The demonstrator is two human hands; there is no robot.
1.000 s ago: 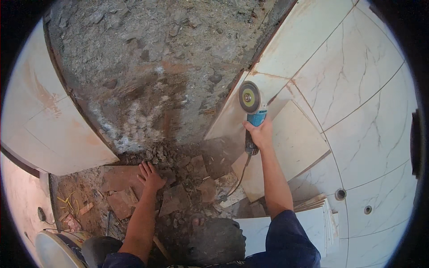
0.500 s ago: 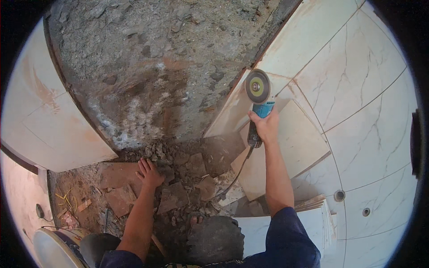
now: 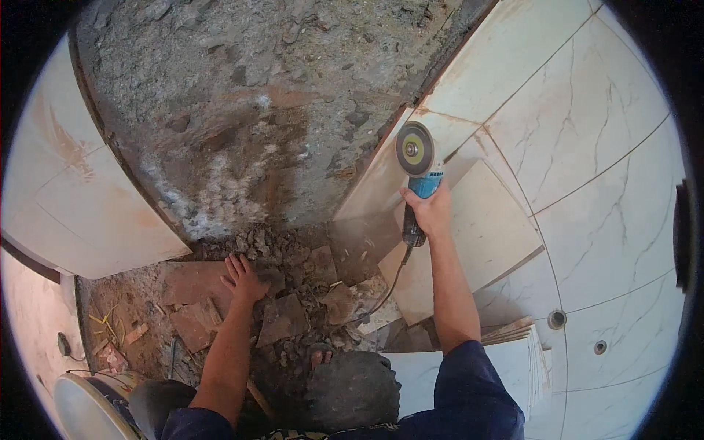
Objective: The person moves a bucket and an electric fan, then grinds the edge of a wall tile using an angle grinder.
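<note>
In the head view, my right hand (image 3: pixel 429 209) grips a blue and black angle grinder (image 3: pixel 416 189) with its disc (image 3: pixel 413 150) uppermost, held near the right-hand tiled wall. A cord trails from its handle down to the rubble. My left hand (image 3: pixel 243 282) rests with fingers spread at a dusty reddish broken slab (image 3: pixel 187 282) among rubble (image 3: pixel 282 326). A loose beige tile (image 3: pixel 484 235) lies beneath and to the right of the grinder. Rough bare concrete (image 3: pixel 264 81) fills the upper middle, bordered by tiles.
Pale tiles (image 3: pixel 88 205) edge the concrete at left. Veined white tiles (image 3: pixel 587 161) with two round pipe openings cover the right side. A stack of white tiles (image 3: pixel 469 374) is beside my right arm. A bucket (image 3: pixel 88 411), yellow offcuts and debris surround my legs at lower left.
The grinder in my right hand rose slightly rightward, then came back a little left and down, ending higher than at first. My left hand sits slightly higher in the picture.
</note>
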